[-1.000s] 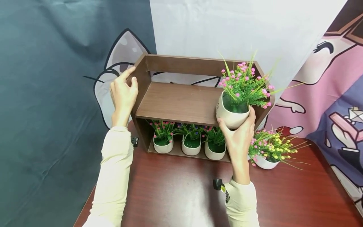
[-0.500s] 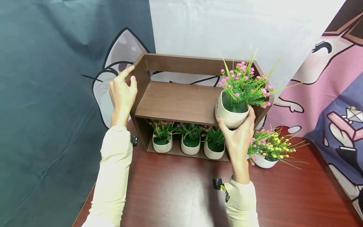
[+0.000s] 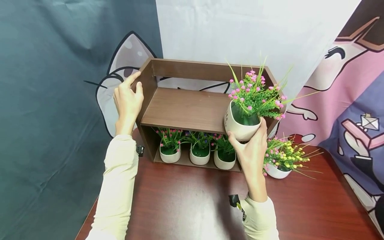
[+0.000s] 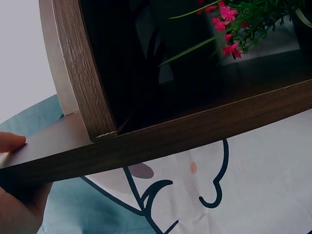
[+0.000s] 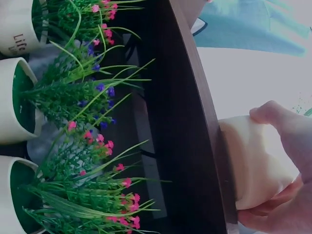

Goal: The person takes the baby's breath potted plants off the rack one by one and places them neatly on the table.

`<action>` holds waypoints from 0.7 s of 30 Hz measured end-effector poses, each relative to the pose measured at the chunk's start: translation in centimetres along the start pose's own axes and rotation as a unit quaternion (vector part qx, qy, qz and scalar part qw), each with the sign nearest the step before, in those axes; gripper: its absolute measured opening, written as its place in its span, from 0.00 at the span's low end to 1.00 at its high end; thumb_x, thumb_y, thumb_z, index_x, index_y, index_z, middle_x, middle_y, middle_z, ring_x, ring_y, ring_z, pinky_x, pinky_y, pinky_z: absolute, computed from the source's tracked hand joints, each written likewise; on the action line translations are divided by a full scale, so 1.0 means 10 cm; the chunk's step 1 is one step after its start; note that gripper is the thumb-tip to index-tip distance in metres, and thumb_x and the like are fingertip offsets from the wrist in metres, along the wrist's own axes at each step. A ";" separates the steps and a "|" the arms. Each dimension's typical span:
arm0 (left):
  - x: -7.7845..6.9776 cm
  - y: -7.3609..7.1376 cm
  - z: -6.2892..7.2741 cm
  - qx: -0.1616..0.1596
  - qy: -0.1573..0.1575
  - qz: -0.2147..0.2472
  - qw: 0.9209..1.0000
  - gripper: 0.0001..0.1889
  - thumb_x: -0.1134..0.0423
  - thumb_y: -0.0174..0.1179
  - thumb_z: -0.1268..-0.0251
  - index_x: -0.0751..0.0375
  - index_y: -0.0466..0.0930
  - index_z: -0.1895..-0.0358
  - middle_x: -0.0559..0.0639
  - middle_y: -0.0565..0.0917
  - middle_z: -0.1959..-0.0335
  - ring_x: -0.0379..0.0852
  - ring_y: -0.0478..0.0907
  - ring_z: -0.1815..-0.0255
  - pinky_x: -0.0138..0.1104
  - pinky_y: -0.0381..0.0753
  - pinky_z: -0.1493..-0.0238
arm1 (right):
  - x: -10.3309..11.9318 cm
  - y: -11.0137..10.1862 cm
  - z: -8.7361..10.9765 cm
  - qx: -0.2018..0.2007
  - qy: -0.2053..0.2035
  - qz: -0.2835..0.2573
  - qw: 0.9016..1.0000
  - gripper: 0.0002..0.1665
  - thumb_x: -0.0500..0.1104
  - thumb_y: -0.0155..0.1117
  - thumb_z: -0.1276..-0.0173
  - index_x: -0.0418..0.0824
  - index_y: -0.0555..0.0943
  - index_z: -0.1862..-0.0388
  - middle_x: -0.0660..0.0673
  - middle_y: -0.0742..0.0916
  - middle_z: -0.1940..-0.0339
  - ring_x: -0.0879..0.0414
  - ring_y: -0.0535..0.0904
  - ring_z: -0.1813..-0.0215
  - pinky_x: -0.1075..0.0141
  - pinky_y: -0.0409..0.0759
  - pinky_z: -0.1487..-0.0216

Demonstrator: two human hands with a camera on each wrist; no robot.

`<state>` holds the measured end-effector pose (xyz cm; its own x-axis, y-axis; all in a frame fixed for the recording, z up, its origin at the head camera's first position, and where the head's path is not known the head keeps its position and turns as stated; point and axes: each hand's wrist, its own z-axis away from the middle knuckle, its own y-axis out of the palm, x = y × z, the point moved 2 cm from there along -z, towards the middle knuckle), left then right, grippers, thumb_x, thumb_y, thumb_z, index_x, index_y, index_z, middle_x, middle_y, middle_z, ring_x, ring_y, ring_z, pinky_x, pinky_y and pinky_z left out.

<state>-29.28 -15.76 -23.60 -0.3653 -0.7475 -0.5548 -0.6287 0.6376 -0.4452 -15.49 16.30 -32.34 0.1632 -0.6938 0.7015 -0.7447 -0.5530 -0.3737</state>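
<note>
My right hand (image 3: 250, 150) grips a cream flowerpot (image 3: 241, 128) of pink artificial flowers (image 3: 255, 88) from the front, thumb on its left side and fingers around its right. The pot is at the right end of the upper board (image 3: 186, 108) of a brown two-tier shelf, by the front edge. In the right wrist view the held pot's base (image 5: 234, 165) is close against the board; whether it touches cannot be told. My left hand (image 3: 129, 101) holds the shelf's left side panel (image 3: 147, 91), its thumb inside and fingers outside, as the left wrist view also shows.
Below, several cream flowerpots (image 3: 170, 156) with pink or blue flowers stand in a row. Right of the shelf, a white pot (image 3: 278, 171) with yellow flowers stands on the red-brown table (image 3: 180, 203), pink flowers beside it. Printed cloth (image 3: 204, 30) hangs behind.
The right hand has brought the held pot slightly lower and towards the front edge over the last half second. The left hand stays on the side panel; the head view shifts a little.
</note>
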 end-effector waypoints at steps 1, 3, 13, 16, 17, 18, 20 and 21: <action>0.00 0.00 0.00 0.000 0.001 0.001 1.000 0.17 0.63 0.53 0.36 0.48 0.80 0.45 0.54 0.70 0.89 0.41 0.58 0.88 0.35 0.55 0.78 | 0.00 -0.01 0.00 0.003 -0.001 0.000 1.000 0.53 0.50 0.74 0.55 0.37 0.59 0.33 0.34 0.72 0.41 0.39 0.69 0.41 0.45 0.65 0.45; 0.00 0.00 -0.01 0.000 0.002 0.005 1.000 0.17 0.63 0.53 0.35 0.48 0.80 0.45 0.53 0.69 0.89 0.41 0.58 0.88 0.35 0.55 0.78 | 0.01 -0.02 0.00 0.005 -0.005 -0.004 1.000 0.53 0.50 0.74 0.55 0.37 0.60 0.32 0.35 0.72 0.41 0.39 0.69 0.42 0.45 0.65 0.46; 0.06 -0.02 0.02 0.004 -0.013 -0.003 1.000 0.17 0.63 0.53 0.35 0.48 0.80 0.45 0.55 0.71 0.89 0.41 0.59 0.89 0.36 0.57 0.77 | -0.01 -0.12 0.12 0.014 -0.016 -0.020 1.000 0.53 0.49 0.76 0.59 0.38 0.64 0.34 0.36 0.77 0.45 0.41 0.74 0.46 0.48 0.69 0.49; 0.04 0.00 0.02 0.007 -0.006 0.003 1.000 0.17 0.62 0.53 0.35 0.48 0.80 0.44 0.57 0.72 0.87 0.42 0.60 0.88 0.35 0.57 0.76 | -0.01 -0.18 0.17 0.016 -0.016 -0.010 1.000 0.51 0.48 0.76 0.60 0.36 0.65 0.36 0.35 0.78 0.48 0.40 0.74 0.48 0.47 0.69 0.50; 0.03 0.00 0.01 0.007 -0.004 0.004 1.000 0.17 0.62 0.53 0.35 0.49 0.80 0.44 0.58 0.73 0.87 0.43 0.60 0.88 0.35 0.57 0.76 | -0.02 -0.20 0.19 0.018 -0.014 -0.007 1.000 0.51 0.48 0.76 0.61 0.35 0.65 0.38 0.35 0.78 0.49 0.39 0.74 0.48 0.46 0.69 0.50; 0.02 0.01 0.01 0.007 -0.002 0.005 1.000 0.17 0.62 0.52 0.35 0.49 0.80 0.44 0.58 0.73 0.86 0.43 0.60 0.88 0.35 0.57 0.76 | -0.02 -0.22 0.21 0.020 -0.014 -0.001 1.000 0.50 0.48 0.76 0.61 0.34 0.65 0.40 0.35 0.77 0.50 0.38 0.73 0.49 0.45 0.69 0.51; 0.01 0.01 0.01 0.007 -0.001 0.006 1.000 0.17 0.62 0.52 0.35 0.50 0.80 0.44 0.59 0.74 0.86 0.44 0.60 0.87 0.35 0.57 0.75 | -0.03 -0.25 0.24 0.024 -0.011 0.002 1.000 0.48 0.48 0.76 0.62 0.34 0.65 0.43 0.34 0.77 0.51 0.37 0.73 0.50 0.44 0.69 0.53; 0.01 0.01 0.01 0.006 -0.001 0.006 1.000 0.17 0.62 0.52 0.35 0.50 0.80 0.44 0.60 0.74 0.85 0.44 0.61 0.87 0.35 0.57 0.75 | -0.03 -0.27 0.26 0.027 -0.011 0.002 1.000 0.47 0.47 0.76 0.63 0.33 0.64 0.44 0.33 0.76 0.52 0.37 0.73 0.50 0.44 0.69 0.53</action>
<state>-29.31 -15.75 -23.73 -0.3716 -0.7396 -0.5611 -0.6156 0.6487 -0.4474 -11.84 16.78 -33.15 0.1748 -0.7053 0.6870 -0.7089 -0.5744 -0.4094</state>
